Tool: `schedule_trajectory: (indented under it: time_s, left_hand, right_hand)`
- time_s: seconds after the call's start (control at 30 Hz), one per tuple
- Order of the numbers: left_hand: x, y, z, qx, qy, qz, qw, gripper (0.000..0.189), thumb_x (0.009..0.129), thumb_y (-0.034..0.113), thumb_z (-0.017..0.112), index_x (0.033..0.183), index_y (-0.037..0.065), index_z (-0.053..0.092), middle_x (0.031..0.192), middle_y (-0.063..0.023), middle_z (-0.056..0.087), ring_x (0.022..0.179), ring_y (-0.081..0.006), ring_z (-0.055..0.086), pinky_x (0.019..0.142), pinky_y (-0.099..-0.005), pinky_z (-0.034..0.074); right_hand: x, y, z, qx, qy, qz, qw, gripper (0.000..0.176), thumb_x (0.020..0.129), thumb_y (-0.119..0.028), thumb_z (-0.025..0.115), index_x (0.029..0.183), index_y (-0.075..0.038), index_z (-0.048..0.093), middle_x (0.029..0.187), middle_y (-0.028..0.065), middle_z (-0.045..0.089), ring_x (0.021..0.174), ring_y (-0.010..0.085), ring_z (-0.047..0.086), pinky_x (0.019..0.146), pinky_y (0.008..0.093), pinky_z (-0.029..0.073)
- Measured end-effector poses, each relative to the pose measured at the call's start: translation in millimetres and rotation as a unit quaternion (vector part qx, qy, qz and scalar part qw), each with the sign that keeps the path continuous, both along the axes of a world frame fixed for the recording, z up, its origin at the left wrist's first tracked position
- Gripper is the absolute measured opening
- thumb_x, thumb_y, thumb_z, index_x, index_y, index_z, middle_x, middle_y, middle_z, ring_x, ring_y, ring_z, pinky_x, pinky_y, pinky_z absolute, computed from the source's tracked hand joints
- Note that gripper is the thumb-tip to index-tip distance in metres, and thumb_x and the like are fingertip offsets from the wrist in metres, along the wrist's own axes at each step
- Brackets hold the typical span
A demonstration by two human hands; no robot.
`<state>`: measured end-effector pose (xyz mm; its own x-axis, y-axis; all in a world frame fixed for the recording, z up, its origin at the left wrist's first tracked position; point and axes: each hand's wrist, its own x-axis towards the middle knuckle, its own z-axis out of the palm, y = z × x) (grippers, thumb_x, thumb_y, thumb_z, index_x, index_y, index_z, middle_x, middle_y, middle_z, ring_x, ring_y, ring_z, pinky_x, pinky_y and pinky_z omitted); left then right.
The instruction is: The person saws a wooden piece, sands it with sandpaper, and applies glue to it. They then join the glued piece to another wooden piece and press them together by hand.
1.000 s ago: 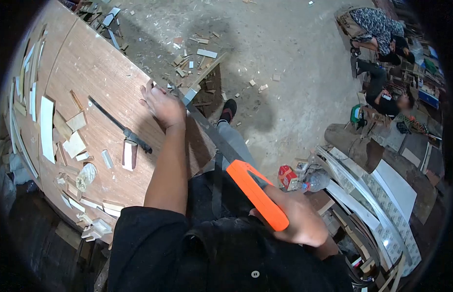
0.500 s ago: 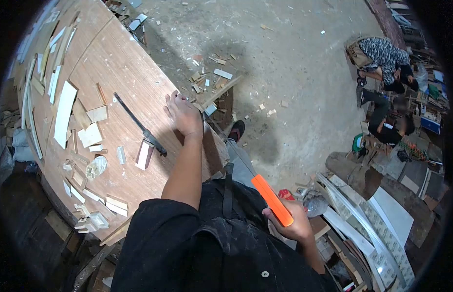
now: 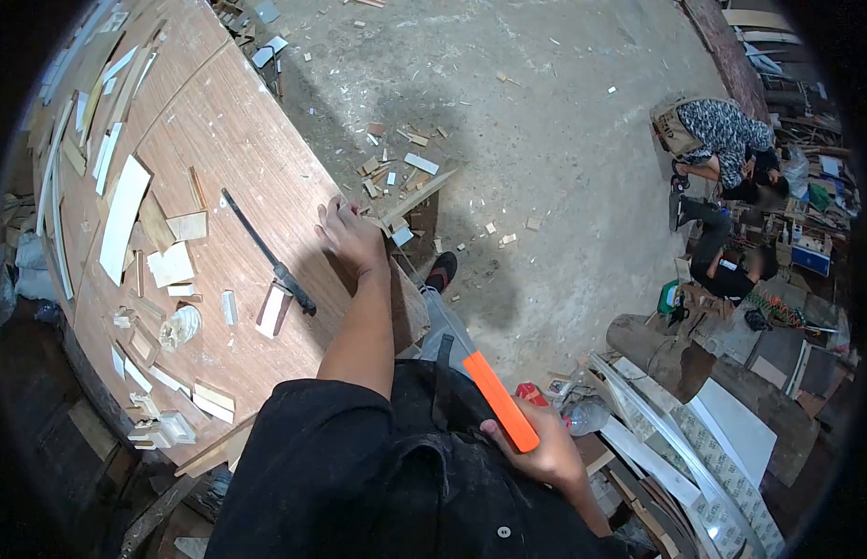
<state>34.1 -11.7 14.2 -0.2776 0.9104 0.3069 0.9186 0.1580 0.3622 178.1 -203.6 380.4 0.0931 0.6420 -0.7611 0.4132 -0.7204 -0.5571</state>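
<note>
My right hand (image 3: pixel 543 445) is wrapped around the orange handle (image 3: pixel 500 401) of a handsaw in front of my waist. Its thin grey blade (image 3: pixel 455 323) points up toward the table edge, the far end hidden near the table corner. My left hand (image 3: pixel 352 244) rests on the edge of the wooden table (image 3: pixel 256 121), fingers bent and spread apart, pressing on the wood. To its left lies a long black bar-shaped tool (image 3: pixel 266 250) with a thicker end, beside a small white-topped block (image 3: pixel 273 310).
White and bare wood strips (image 3: pixel 126 219) and offcuts cover the table's left side, with a roll of clear tape (image 3: pixel 181 326). Scraps (image 3: pixel 419 163) litter the concrete floor. Two people (image 3: pixel 727 154) sit at the right. Long panels (image 3: pixel 675 429) and a plastic bottle (image 3: pixel 585 416) lie at lower right.
The saw and my right hand have shifted slightly up and left, showing more of the blade's face. My left hand stays at the table edge. The view has tilted a little.
</note>
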Motion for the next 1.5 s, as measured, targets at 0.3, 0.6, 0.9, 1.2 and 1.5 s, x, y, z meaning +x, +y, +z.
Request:
schedule_trajectory:
  time_s: [0.3,0.6,0.9,1.2,1.5]
  left_hand:
    - [-3.2,2.9,-1.9,0.017,0.067,-0.010,0.998,0.001,0.083,0.011,0.061,0.082,0.010,0.060,0.120,-0.0056,0.058,0.123,-0.0302,0.049,0.103,-0.0474,0.036]
    - [-5.6,0.7,-5.9,-0.012,0.105,-0.016,0.994,0.008,0.087,0.011,0.058,0.080,0.012,0.055,0.115,-0.0043,0.056,0.119,-0.0300,0.053,0.102,-0.0504,0.040]
    - [-0.6,4.8,9.2,-0.024,0.045,0.000,0.999,0.012,0.086,0.010,0.058,0.075,0.011,0.053,0.108,-0.0086,0.052,0.117,-0.0316,0.052,0.098,-0.0508,0.042]
    - [-4.3,4.5,2.3,-0.042,0.024,0.002,0.999,0.012,0.083,0.005,0.059,0.074,0.008,0.052,0.108,-0.0098,0.051,0.116,-0.0319,0.050,0.097,-0.0495,0.042]
    - [-9.4,3.8,-0.9,0.002,0.057,-0.039,0.998,0.011,0.082,0.005,0.060,0.075,0.008,0.052,0.103,-0.0087,0.051,0.104,-0.0293,0.053,0.088,-0.0461,0.043]
  right_hand:
    - [1.7,35.3,-29.2,-0.010,-0.001,0.066,0.998,0.033,0.089,-0.023,0.067,0.111,0.000,0.059,0.083,0.0193,0.065,0.076,0.0395,0.063,0.068,0.0390,0.050]
    - [5.9,94.0,-17.6,-0.059,0.028,0.113,0.991,0.029,0.088,-0.026,0.067,0.098,-0.001,0.057,0.076,0.0216,0.063,0.074,0.0415,0.063,0.062,0.0452,0.049]
    - [18.8,91.4,-16.2,-0.028,0.028,0.108,0.993,0.026,0.088,-0.027,0.067,0.098,-0.003,0.059,0.077,0.0189,0.064,0.073,0.0407,0.063,0.060,0.0443,0.050]
    - [40.1,80.4,-10.0,-0.052,0.025,0.133,0.989,0.029,0.084,-0.026,0.072,0.101,-0.005,0.063,0.078,0.0155,0.065,0.070,0.0361,0.065,0.061,0.0381,0.051]
    - [33.7,48.0,-66.5,0.055,0.030,0.105,0.992,0.021,0.085,-0.025,0.069,0.090,-0.008,0.061,0.075,0.0156,0.063,0.069,0.0368,0.063,0.059,0.0407,0.049]
